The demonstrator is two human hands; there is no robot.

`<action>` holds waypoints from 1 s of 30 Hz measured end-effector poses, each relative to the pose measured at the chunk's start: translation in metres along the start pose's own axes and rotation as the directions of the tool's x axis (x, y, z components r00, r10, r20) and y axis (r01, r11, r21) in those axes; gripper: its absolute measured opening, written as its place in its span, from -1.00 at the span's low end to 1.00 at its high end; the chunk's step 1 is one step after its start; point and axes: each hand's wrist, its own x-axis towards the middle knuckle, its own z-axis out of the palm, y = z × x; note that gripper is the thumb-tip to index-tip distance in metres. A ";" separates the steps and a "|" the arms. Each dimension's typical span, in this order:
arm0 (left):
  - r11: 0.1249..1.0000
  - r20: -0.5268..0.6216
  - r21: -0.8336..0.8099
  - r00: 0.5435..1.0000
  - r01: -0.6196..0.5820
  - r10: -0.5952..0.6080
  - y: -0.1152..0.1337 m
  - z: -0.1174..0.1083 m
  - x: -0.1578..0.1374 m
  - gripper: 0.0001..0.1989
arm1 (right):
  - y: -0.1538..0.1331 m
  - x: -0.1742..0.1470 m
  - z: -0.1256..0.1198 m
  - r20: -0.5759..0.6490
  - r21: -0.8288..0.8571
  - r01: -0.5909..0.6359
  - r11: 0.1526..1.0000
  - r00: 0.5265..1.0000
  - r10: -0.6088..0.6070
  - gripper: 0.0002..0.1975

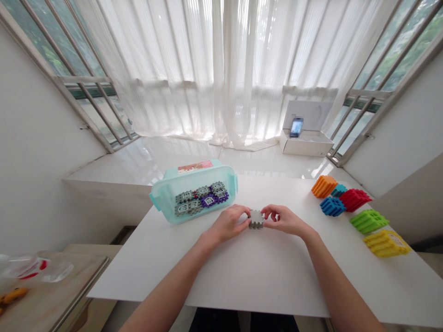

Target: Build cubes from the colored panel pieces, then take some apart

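Between my two hands, near the middle of the white table, is a small stack of grey interlocking building tiles (256, 219) with notched edges. My left hand (231, 223) grips its left side between thumb and fingers. On the opposite side, my right hand (282, 220) has its thumb and fingertips closed at the stack's right edge. Just beyond my left hand stands a teal plastic bin (166, 190), tilted in view, with several grey tiles (187, 196) and purple tiles (209, 201) inside, some with window lattices.
Sorted tile stacks stand at the table's right: orange (324, 186), teal (338, 190), blue (332, 206), red (355, 199), green (369, 221) and yellow (386, 243). An open white box (304, 144) holding a phone (296, 127) sits on the sill. A plastic bottle (44, 268) lies at lower left.
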 end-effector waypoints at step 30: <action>0.997 0.104 0.067 0.994 -0.026 0.019 -0.007 0.001 -0.002 -0.84 | -0.004 -0.003 0.005 0.026 -0.223 0.045 0.974 0.999 -0.041 -0.80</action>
